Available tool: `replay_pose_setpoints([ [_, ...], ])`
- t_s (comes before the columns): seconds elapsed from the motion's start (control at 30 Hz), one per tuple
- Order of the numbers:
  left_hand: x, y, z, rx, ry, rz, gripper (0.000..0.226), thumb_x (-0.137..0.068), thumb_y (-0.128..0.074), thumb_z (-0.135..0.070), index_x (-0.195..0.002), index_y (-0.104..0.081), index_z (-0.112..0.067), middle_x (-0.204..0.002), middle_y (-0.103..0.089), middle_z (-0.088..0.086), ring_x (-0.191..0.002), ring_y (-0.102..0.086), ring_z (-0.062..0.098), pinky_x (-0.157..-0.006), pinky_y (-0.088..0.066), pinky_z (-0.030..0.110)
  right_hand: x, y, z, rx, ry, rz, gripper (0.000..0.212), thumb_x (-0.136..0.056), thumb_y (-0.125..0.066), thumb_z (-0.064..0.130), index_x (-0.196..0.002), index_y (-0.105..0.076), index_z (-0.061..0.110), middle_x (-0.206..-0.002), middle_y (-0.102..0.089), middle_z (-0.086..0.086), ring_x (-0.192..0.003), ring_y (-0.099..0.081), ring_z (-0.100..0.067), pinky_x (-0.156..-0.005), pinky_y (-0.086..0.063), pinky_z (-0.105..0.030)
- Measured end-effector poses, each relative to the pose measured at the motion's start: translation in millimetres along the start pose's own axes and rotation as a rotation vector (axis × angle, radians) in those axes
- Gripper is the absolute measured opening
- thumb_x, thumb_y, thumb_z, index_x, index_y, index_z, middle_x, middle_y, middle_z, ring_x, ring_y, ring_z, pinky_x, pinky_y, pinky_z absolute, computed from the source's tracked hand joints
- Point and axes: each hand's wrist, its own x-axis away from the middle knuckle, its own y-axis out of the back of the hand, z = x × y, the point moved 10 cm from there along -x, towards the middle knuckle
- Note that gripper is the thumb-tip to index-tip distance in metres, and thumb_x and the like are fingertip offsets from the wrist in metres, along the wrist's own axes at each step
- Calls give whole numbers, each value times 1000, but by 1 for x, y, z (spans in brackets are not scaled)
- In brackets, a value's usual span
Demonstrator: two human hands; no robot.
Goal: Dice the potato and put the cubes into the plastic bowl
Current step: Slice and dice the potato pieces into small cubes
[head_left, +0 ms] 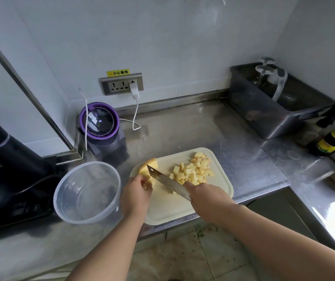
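Knife (165, 181) against potato (150, 165), cubes (193, 170) piled (on board (170, 208))

white walls (162, 37), steel counter (233, 134), tiled floor (193, 258).

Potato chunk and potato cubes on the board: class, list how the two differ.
The potato chunk is one large piece; the potato cubes are many small ones. The left hand holds the chunk beside the knife; the cubes lie loose, untouched. Both are pale yellow and on the cutting board, not in the bowl.
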Motion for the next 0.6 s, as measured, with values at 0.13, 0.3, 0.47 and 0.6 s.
replay_pose_setpoints([
  [0.13, 0, 1, -4, 8, 5, -34, 21, -87, -68, -30, -104, -65, -18, -98, -68, 1, -86, -63, 21, -67, -48, 28, -1, 3, 2, 22, 12, 2, 40, -99, -38, 6, -136, -33, 22, -71, -42, 0, -56, -42, -15, -46, -35, -26],
  [0.3, 4, 0, -1, 11, 14, -48, 19, -87, -68, -28, -103, -64, -21, -99, -66, 0, -88, -61, 20, -66, -44, 28, -3, 10, 2, 53, 24, -4, 40, -97, -38, 4, -133, -35, 21, -72, -43, 0, -58, -46, -18, -47, -38, -28],
  [0.47, 3, -2, 1, 64, 49, -67, 21, -86, -69, -26, -105, -65, -18, -100, -67, 2, -89, -62, 23, -66, -42, 28, -4, 16, 4, 66, 49, -19, 42, -97, -39, 6, -135, -36, 24, -72, -45, 1, -60, -49, -18, -50, -40, -29],
  [0.6, 3, 2, -2, 113, 85, -115, 23, -87, -68, -26, -106, -66, -12, -99, -69, 6, -90, -63, 24, -66, -39, 25, -6, 18, 7, 71, 54, -20, 40, -97, -39, 6, -133, -37, 24, -72, -46, 1, -62, -51, -19, -48, -39, -28],
])
